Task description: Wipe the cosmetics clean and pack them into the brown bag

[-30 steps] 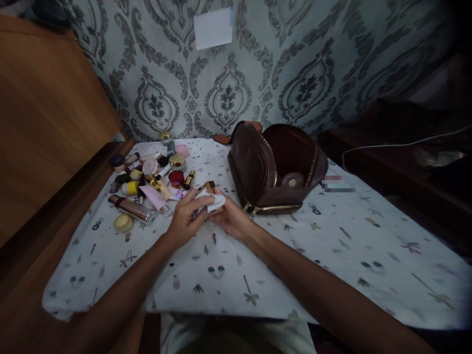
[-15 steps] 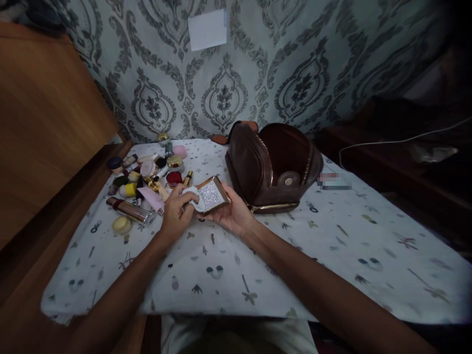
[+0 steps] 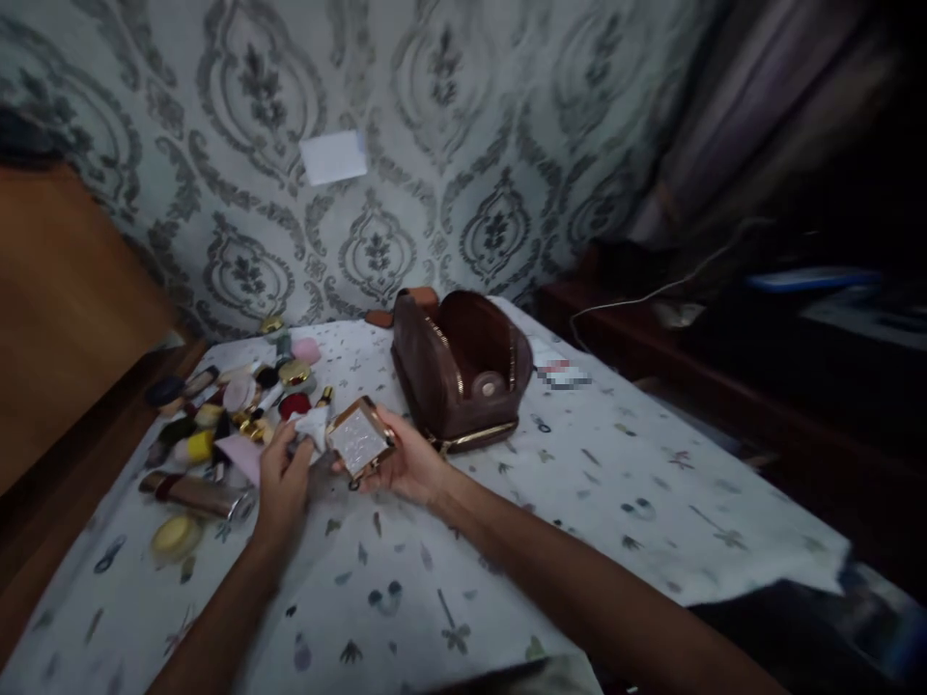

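Note:
My right hand is closed around a gold-edged case with a glittery silver face, likely a compact, tilted toward me. My left hand pinches a crumpled white wipe just left of the case, with a small gap between them. Beyond my right hand a brown bag stands with its zipped top gaping. Makeup items crowd the cloth left of my hands, among them a red-lidded jar, a pink tube and a long bronze tube.
A patterned white cloth covers the table. Near the left edge lies a round yellow item. A wooden panel rises on the left. Right of the table, a white cable runs over dark furniture.
The view has turned to the right, so everything appears further left. My left hand and the wipe have come off the glittery face, which now shows fully.

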{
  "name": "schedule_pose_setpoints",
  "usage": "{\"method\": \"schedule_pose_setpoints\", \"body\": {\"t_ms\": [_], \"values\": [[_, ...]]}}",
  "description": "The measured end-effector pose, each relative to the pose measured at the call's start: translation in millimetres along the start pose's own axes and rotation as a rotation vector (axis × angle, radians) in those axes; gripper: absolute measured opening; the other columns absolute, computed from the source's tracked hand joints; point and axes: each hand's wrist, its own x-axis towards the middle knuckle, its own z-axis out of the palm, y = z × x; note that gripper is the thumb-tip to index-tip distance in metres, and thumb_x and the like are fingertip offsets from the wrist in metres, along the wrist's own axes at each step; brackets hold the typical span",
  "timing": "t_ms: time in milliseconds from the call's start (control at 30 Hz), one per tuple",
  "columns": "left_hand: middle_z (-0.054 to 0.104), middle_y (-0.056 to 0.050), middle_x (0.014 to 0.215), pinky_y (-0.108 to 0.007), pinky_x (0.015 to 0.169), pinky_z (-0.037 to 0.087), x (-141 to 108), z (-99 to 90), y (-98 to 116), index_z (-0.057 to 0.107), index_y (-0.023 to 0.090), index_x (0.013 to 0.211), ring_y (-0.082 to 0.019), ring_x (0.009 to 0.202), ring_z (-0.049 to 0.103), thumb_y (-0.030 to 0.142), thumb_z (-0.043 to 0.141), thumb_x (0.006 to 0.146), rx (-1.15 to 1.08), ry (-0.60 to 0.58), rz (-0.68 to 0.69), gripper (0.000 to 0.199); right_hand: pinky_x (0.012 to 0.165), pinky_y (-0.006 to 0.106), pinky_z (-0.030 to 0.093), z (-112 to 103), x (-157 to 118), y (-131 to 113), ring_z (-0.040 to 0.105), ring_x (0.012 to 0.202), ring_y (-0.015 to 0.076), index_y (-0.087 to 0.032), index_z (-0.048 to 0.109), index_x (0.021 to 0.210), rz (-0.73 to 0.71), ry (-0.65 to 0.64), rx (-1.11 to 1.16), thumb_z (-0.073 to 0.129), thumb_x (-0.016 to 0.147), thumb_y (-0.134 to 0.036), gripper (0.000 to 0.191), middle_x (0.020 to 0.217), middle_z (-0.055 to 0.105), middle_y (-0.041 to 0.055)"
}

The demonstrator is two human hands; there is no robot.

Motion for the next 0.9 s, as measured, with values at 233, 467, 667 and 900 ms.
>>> {"method": "schedule_pose_setpoints", "body": {"t_ms": [233,467,667,900], "values": [[0.070,-0.005,0.104,-0.039,0.094,0.045,2,4.4,-18,0.069,0.022,0.099,-0.028,0.105,0.061,0.043,0.057,0.082,0.193,-0.055,0.093,0.030,0.054,0.027,0.052,-10,6,-7,0.068,0.072,0.0210,-0.016,0.065,0.108,-0.120,-0.090,0.004,0.043,0.088,-0.067,0.059,0.087,0.072,0.0097],[0.071,-0.009,0.102,-0.038,0.084,0.051,4,8.2,-34,0.070,0.018,0.096,-0.028,0.099,0.064,0.047,0.052,0.084,0.436,-0.104,0.322,0.037,0.054,0.028,0.049,0,-3,-19,0.065,0.066,0.0203,-0.011,0.064,0.110,-0.073,-0.131,0.097,0.025,0.099,-0.054,0.059,0.080,0.070,0.0104],[0.069,-0.011,0.104,-0.039,0.085,0.052,0,9.6,-31,0.071,0.016,0.098,-0.029,0.102,0.064,0.044,0.047,0.088,0.526,-0.174,0.377,0.038,0.063,0.031,0.055,18,-19,-42,0.065,0.067,0.0177,-0.012,0.064,0.107,-0.158,-0.154,0.194,0.019,0.101,-0.054,0.063,0.081,0.069,0.0088],[0.068,-0.012,0.103,-0.045,0.085,0.054,1,5.4,-46,0.073,0.017,0.103,-0.032,0.101,0.066,0.048,0.045,0.087,0.626,-0.141,0.368,0.045,0.070,0.033,0.058,29,-54,-94,0.068,0.078,0.0204,-0.009,0.060,0.121,-0.295,-0.214,0.163,0.017,0.103,-0.050,0.062,0.091,0.072,0.0145]]}}
